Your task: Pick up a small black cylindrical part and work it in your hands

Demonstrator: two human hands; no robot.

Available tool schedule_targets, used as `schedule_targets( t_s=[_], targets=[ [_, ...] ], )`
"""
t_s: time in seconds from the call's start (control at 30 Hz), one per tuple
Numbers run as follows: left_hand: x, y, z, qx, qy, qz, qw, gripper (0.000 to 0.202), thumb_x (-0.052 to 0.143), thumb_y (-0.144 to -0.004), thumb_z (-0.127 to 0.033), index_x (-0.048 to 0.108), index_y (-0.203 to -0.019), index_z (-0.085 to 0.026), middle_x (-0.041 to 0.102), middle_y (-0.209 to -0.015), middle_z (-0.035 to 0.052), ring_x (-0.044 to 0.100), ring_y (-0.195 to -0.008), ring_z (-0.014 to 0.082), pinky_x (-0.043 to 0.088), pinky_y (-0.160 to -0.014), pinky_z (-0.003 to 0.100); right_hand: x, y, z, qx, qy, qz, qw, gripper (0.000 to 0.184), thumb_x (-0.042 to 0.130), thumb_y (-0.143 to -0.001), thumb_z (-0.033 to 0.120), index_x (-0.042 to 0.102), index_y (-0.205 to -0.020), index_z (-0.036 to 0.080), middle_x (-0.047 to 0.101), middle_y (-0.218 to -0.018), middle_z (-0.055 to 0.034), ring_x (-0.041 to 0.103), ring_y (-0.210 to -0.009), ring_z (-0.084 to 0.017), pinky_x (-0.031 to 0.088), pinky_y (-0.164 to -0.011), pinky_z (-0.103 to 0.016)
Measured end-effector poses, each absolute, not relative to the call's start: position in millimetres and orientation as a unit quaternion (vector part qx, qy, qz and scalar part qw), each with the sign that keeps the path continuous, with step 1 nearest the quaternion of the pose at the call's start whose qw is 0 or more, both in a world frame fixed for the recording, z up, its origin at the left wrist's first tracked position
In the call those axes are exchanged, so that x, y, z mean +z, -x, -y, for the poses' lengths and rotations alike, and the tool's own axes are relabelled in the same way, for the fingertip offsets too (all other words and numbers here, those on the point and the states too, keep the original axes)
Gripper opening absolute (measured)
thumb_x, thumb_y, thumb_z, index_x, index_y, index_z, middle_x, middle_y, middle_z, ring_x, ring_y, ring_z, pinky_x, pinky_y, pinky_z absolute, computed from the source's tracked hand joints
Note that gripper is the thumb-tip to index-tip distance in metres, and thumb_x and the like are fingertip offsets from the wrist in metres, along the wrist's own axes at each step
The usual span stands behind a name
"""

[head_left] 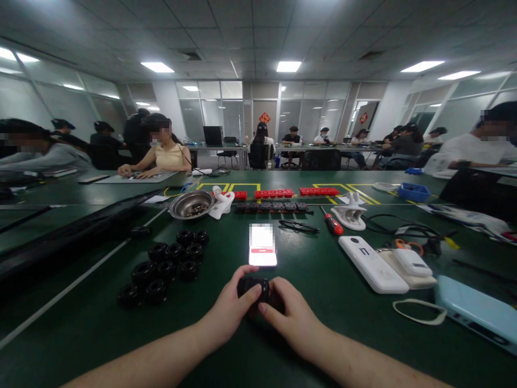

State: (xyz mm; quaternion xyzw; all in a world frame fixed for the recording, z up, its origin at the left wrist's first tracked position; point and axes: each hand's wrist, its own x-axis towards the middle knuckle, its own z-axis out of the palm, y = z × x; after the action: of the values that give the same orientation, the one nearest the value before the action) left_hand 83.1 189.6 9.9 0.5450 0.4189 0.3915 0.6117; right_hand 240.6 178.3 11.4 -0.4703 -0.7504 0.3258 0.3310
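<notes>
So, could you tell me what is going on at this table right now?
A person grips a black wheel between the left hand and the right hand, low over the green table. A lit phone lies just beyond it. A cluster of similar wheels sits to the left, apart from the hands. Farther back are a metal bowl and a red-handled screwdriver, both untouched. Other people sit at nearby tables.
</notes>
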Motion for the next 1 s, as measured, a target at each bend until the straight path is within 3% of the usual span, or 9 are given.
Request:
schedule_targets(
  t_s=[0.1,0.23,0.37,0.5,0.63,0.87,1.0],
  targets=[
    [9.4,-83.0,-188.2,0.387,-0.55,-0.412,0.615,0.046,0.054,-0.07,-0.039,0.037,-0.108,-0.021,0.052,-0.083,0.0023,0.051,-0.062,0.0135,0.04,-0.051,0.024,11.7,-241.5,-178.4,0.341,0.442,0.757,0.339,0.019,0.049,-0.079,0.035,0.047,-0.074,0.017,0.047,-0.071,-0.0004,0.042,-0.064,-0.014,0.035,-0.056,-0.025],
    [8.8,-80.4,-187.2,0.399,-0.544,-0.402,0.619,0.051,0.057,-0.066,-0.033,0.035,-0.111,-0.021,0.05,-0.085,0.0027,0.051,-0.07,0.0156,0.041,-0.054,0.024,9.6,-240.9,-178.6,0.329,0.445,0.762,0.338,0.026,0.046,-0.08,0.04,0.045,-0.068,0.017,0.045,-0.066,0.0008,0.041,-0.061,-0.013,0.033,-0.054,-0.024],
    [13.7,-80.2,-187.0,0.409,-0.533,-0.388,0.631,0.052,0.056,-0.067,-0.034,0.032,-0.112,-0.022,0.05,-0.09,0.0033,0.054,-0.075,0.0178,0.042,-0.057,0.026,8.8,-239.4,-177.5,0.351,0.458,0.736,0.354,0.019,0.052,-0.077,0.035,0.048,-0.078,0.017,0.047,-0.071,0.0002,0.043,-0.064,-0.014,0.034,-0.056,-0.024],
    [17.1,-83.9,-187.8,0.393,-0.522,-0.426,0.626,0.043,0.043,-0.076,-0.044,0.032,-0.11,-0.02,0.054,-0.079,0.0028,0.055,-0.058,0.0152,0.041,-0.05,0.027,10.5,-239.2,-176.5,0.374,0.449,0.725,0.365,0.018,0.054,-0.076,0.03,0.049,-0.087,0.017,0.051,-0.077,-0.0012,0.046,-0.068,-0.015,0.036,-0.059,-0.025],
    [14.3,-85.0,-188.6,0.393,-0.52,-0.427,0.627,0.042,0.048,-0.074,-0.039,0.033,-0.109,-0.019,0.054,-0.08,0.003,0.056,-0.062,0.0158,0.042,-0.049,0.025,12.9,-240.1,-176.1,0.387,0.432,0.732,0.358,0.022,0.054,-0.075,0.031,0.049,-0.091,0.017,0.052,-0.077,-0.0011,0.047,-0.068,-0.015,0.036,-0.058,-0.025],
    [15.6,-83.2,-185.6,0.426,-0.509,-0.425,0.616,0.05,0.051,-0.066,-0.032,0.031,-0.111,-0.02,0.049,-0.084,0.0021,0.055,-0.066,0.0161,0.042,-0.052,0.026,10.5,-239.3,-176.3,0.312,0.488,0.746,0.329,0.015,0.051,-0.078,0.032,0.048,-0.074,0.017,0.051,-0.07,-0.0001,0.045,-0.065,-0.014,0.034,-0.057,-0.025],
    [17.8,-86.0,-187.4,0.418,-0.511,-0.443,0.607,0.046,0.047,-0.07,-0.037,0.031,-0.109,-0.02,0.049,-0.082,0.0016,0.055,-0.057,0.0142,0.042,-0.049,0.027,10.9,-238.8,-176.2,0.32,0.48,0.749,0.324,0.009,0.051,-0.077,0.026,0.05,-0.081,0.017,0.052,-0.075,-0.001,0.046,-0.068,-0.015,0.035,-0.059,-0.025]
  ],
)
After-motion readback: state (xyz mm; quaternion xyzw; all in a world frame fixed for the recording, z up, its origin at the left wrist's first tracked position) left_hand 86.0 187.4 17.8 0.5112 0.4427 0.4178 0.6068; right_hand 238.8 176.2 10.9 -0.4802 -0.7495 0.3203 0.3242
